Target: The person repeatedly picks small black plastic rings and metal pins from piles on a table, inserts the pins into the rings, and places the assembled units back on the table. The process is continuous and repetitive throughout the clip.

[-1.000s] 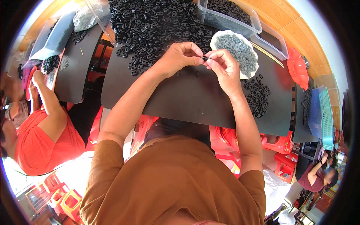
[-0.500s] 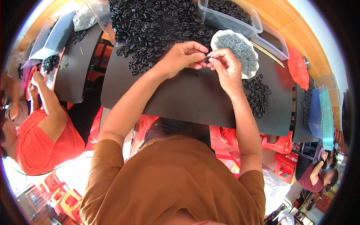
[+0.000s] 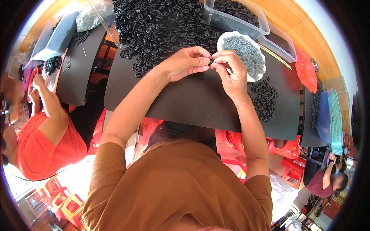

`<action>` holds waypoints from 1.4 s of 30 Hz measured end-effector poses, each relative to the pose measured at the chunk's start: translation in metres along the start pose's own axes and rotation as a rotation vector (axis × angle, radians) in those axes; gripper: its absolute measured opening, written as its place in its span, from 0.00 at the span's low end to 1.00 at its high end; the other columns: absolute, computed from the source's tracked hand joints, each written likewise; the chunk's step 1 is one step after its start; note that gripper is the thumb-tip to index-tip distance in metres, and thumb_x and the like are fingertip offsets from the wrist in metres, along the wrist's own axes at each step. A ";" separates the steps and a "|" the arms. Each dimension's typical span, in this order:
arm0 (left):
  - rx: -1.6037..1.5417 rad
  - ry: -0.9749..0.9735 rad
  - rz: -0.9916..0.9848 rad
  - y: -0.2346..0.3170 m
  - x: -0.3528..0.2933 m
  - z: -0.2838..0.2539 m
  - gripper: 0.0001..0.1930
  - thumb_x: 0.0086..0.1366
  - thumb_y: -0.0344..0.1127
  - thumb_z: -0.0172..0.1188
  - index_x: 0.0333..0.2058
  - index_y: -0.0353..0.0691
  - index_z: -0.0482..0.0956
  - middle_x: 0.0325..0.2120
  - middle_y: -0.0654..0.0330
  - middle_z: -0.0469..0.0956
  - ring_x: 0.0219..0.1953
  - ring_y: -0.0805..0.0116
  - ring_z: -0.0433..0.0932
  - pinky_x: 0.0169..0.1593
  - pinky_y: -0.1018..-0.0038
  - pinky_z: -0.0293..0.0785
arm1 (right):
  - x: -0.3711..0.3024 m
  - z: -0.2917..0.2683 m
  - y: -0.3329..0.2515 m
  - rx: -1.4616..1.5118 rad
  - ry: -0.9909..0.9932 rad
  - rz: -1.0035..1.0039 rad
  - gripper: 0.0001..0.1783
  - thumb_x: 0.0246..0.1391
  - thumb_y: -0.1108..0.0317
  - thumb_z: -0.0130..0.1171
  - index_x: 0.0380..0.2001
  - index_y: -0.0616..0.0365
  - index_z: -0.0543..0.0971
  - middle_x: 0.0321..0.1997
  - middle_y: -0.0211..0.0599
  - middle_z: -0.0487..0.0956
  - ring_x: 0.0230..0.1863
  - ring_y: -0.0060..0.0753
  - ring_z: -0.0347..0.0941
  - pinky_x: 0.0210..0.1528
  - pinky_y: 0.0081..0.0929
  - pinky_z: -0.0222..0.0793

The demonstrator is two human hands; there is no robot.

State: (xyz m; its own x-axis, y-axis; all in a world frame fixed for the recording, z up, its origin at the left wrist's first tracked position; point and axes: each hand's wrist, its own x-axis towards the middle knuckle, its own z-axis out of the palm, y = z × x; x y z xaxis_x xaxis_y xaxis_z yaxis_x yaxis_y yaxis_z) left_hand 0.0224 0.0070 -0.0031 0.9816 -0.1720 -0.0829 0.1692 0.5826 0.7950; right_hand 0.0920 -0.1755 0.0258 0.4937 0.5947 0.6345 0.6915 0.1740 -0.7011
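Note:
My left hand (image 3: pixel 187 62) and my right hand (image 3: pixel 230 72) meet fingertip to fingertip above a black work mat (image 3: pixel 192 104). Between the fingertips they pinch a small black plastic part (image 3: pixel 211 61). Behind the left hand lies a large heap of the same small black oval parts (image 3: pixel 162 27). A white scalloped dish (image 3: pixel 243 54) filled with tiny grey rings sits just beyond my right hand. A smaller pile of black parts (image 3: pixel 266 98) lies on the mat to the right of my right wrist.
Clear plastic bins (image 3: pixel 235 19) with more black parts stand at the back. An orange-red dish (image 3: pixel 307 71) and blue-green baskets (image 3: pixel 331 119) lie at the right. A person in a red shirt (image 3: pixel 42 142) works at a neighbouring black mat (image 3: pixel 77 69) on the left. Red stools (image 3: pixel 285 150) stand below.
Both hands have stayed together at the same spot, with only small finger movements around the pinched part. The person in red keeps working at the left.

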 end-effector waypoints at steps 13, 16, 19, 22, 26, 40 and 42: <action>0.089 0.161 0.087 0.008 -0.003 0.007 0.14 0.63 0.27 0.63 0.48 0.36 0.74 0.42 0.58 0.78 0.44 0.65 0.81 0.52 0.74 0.78 | -0.006 -0.008 0.013 0.196 0.014 0.361 0.04 0.56 0.77 0.63 0.35 0.61 0.78 0.31 0.28 0.80 0.30 0.15 0.75 0.31 0.16 0.72; 0.120 0.177 0.071 0.008 -0.002 0.005 0.13 0.63 0.29 0.64 0.46 0.39 0.76 0.39 0.62 0.79 0.43 0.70 0.81 0.49 0.78 0.79 | -0.007 -0.006 0.012 0.210 -0.005 0.404 0.05 0.55 0.76 0.63 0.36 0.61 0.79 0.30 0.27 0.80 0.29 0.14 0.74 0.30 0.15 0.71; 0.132 0.181 0.079 0.007 -0.002 0.004 0.13 0.63 0.29 0.64 0.46 0.38 0.78 0.38 0.62 0.79 0.41 0.71 0.81 0.47 0.79 0.78 | -0.007 -0.006 0.010 0.189 -0.010 0.433 0.05 0.55 0.75 0.63 0.36 0.60 0.81 0.29 0.27 0.80 0.28 0.13 0.74 0.29 0.15 0.70; 0.158 0.206 0.069 0.007 -0.002 0.007 0.13 0.63 0.29 0.64 0.47 0.37 0.78 0.39 0.61 0.80 0.41 0.71 0.80 0.48 0.79 0.78 | -0.006 -0.007 0.009 0.171 -0.009 0.449 0.05 0.55 0.75 0.63 0.36 0.60 0.81 0.28 0.26 0.80 0.28 0.13 0.73 0.28 0.15 0.70; 0.187 0.209 0.083 0.008 -0.002 0.008 0.14 0.63 0.28 0.64 0.48 0.36 0.78 0.39 0.61 0.80 0.42 0.72 0.80 0.48 0.78 0.78 | -0.006 -0.009 0.009 0.156 -0.021 0.461 0.05 0.54 0.76 0.64 0.35 0.61 0.81 0.28 0.26 0.80 0.27 0.13 0.73 0.28 0.14 0.68; 0.280 0.171 0.136 0.003 -0.001 0.005 0.15 0.62 0.29 0.64 0.48 0.36 0.79 0.37 0.63 0.81 0.37 0.76 0.79 0.45 0.79 0.76 | -0.007 -0.010 0.011 0.123 -0.049 0.465 0.05 0.53 0.76 0.64 0.35 0.61 0.81 0.28 0.27 0.81 0.28 0.13 0.74 0.31 0.14 0.69; 0.253 0.182 0.153 0.002 -0.001 0.007 0.14 0.62 0.28 0.64 0.47 0.36 0.80 0.37 0.62 0.81 0.38 0.76 0.79 0.45 0.79 0.77 | -0.006 -0.010 0.011 0.107 -0.054 0.458 0.05 0.53 0.77 0.64 0.35 0.62 0.81 0.29 0.28 0.81 0.28 0.13 0.74 0.31 0.15 0.69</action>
State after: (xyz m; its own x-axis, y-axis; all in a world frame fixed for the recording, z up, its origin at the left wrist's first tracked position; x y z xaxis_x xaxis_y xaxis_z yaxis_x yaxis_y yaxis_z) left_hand 0.0209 0.0033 0.0029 0.9974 0.0603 -0.0388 0.0137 0.3711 0.9285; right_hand 0.1019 -0.1854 0.0177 0.7051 0.6684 0.2365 0.3493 -0.0372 -0.9363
